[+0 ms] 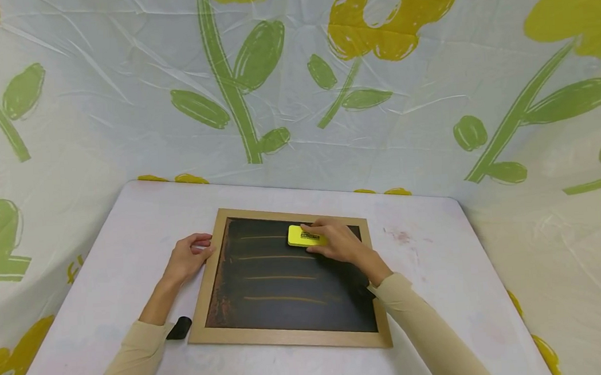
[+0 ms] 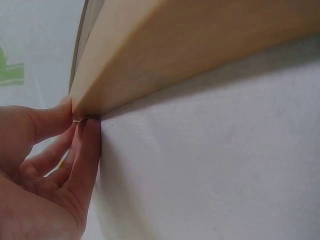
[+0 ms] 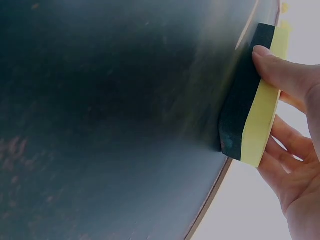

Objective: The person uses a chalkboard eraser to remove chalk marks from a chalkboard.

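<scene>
A chalkboard [image 1: 285,269] in a light wooden frame [image 1: 289,335] lies on the table, with several yellowish chalk lines [image 1: 280,277] across its dark surface. My right hand [image 1: 337,240] grips a yellow chalkboard eraser [image 1: 295,236] on the upper part of the board, at the right end of the top line. In the right wrist view, the eraser's black felt [image 3: 240,95] faces the board, with thumb on one side and fingers on the other. At the frame's left edge, my left hand [image 1: 187,257] pinches the wood [image 2: 120,65] between thumb and fingers.
A small black object [image 1: 180,328] lies by the frame's lower left corner, partly behind my left sleeve. The white table [image 1: 431,294] has faint reddish smudges right of the board. A flower-printed sheet [image 1: 145,105] hangs behind and at both sides.
</scene>
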{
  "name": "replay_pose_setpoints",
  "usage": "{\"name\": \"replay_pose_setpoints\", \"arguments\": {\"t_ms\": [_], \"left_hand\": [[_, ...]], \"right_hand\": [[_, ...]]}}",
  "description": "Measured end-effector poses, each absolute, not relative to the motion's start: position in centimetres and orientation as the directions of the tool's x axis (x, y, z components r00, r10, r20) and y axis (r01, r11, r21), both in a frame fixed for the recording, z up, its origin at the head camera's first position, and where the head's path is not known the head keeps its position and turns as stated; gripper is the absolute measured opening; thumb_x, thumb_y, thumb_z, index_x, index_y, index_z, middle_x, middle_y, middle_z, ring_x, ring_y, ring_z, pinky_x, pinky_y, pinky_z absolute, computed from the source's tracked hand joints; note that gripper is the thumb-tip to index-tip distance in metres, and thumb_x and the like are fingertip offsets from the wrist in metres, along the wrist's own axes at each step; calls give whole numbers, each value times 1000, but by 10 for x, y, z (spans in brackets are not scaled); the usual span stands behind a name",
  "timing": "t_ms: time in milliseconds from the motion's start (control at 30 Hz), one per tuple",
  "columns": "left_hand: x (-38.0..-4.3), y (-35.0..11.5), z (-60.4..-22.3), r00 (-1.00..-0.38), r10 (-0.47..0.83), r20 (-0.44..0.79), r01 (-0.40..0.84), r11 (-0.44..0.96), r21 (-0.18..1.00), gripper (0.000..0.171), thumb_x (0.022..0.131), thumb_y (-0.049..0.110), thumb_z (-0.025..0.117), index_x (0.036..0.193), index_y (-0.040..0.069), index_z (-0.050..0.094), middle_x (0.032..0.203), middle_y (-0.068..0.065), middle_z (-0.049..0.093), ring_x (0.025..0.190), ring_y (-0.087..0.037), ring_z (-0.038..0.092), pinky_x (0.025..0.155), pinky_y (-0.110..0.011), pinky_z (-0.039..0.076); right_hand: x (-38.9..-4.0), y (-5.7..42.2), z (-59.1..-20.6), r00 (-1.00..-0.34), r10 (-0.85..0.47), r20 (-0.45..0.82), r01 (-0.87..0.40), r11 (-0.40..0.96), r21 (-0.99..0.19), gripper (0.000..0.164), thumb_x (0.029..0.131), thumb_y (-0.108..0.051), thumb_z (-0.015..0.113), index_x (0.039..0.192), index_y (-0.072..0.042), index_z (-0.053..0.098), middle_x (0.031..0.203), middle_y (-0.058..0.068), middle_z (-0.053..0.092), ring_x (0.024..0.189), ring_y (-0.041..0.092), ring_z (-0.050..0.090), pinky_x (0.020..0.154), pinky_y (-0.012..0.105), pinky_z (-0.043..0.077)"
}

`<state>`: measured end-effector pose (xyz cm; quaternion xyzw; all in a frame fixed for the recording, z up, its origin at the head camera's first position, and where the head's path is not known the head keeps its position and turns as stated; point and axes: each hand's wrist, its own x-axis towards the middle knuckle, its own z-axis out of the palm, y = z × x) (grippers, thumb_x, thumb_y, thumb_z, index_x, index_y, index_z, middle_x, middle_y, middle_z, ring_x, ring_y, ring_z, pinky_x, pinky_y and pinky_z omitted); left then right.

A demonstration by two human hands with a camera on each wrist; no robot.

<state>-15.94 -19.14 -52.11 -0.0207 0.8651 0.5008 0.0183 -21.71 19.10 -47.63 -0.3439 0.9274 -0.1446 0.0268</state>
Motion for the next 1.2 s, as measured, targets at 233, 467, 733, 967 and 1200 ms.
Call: {"name": "replay_pose_setpoints", "arguments": {"t_ms": [233, 467, 733, 967, 1200], "left_hand": [[-159, -191, -520, -998, -20, -57, -59, 490, 870, 38, 99, 8, 68, 131, -11, 60, 118, -29, 67, 101, -39, 67, 71, -24, 51], [-158, -190, -519, -998, -22, -59, -62, 486, 872, 37, 100, 8, 68, 131, -11, 60, 117, -28, 66, 101, -39, 67, 70, -23, 51], [-158, -190, -519, -998, -21, -59, -62, 476, 877, 36, 100, 7, 67, 130, -11, 60, 116, -28, 66, 100, -39, 67, 68, -21, 50], [-157, -190, -519, -998, -28, -63, -69, 480, 874, 36, 99, 7, 68, 130, -11, 61, 116, -28, 67, 99, -38, 67, 69, -22, 50], [-157, -190, -518, -998, -28, -60, -66, 481, 874, 36, 99, 7, 67, 130, -11, 60, 116, -28, 67, 100, -39, 67, 69, -22, 50]], "right_hand": [[-221, 180, -478, -741, -668, 64, -655, 699, -287, 62, 89, -31, 82, 144, -12, 60, 126, 15, 65, 108, 28, 62, 96, 46, 52], [-222, 168, -475, -724, -687, 61, -674, 685, -275, 62, 90, -31, 82, 144, -11, 60, 124, 15, 66, 105, 27, 62, 94, 45, 52], [-226, 152, -476, -702, -710, 55, -697, 669, -260, 61, 91, -32, 81, 144, -12, 60, 125, 15, 66, 104, 25, 63, 91, 42, 53], [-229, 139, -477, -691, -721, 42, -706, 662, -251, 61, 91, -33, 80, 145, -13, 60, 126, 13, 66, 105, 24, 63, 91, 41, 53], [-230, 127, -474, -691, -722, 14, -701, 665, -259, 61, 92, -34, 80, 146, -13, 59, 127, 13, 65, 105, 24, 63, 90, 41, 53]]}}
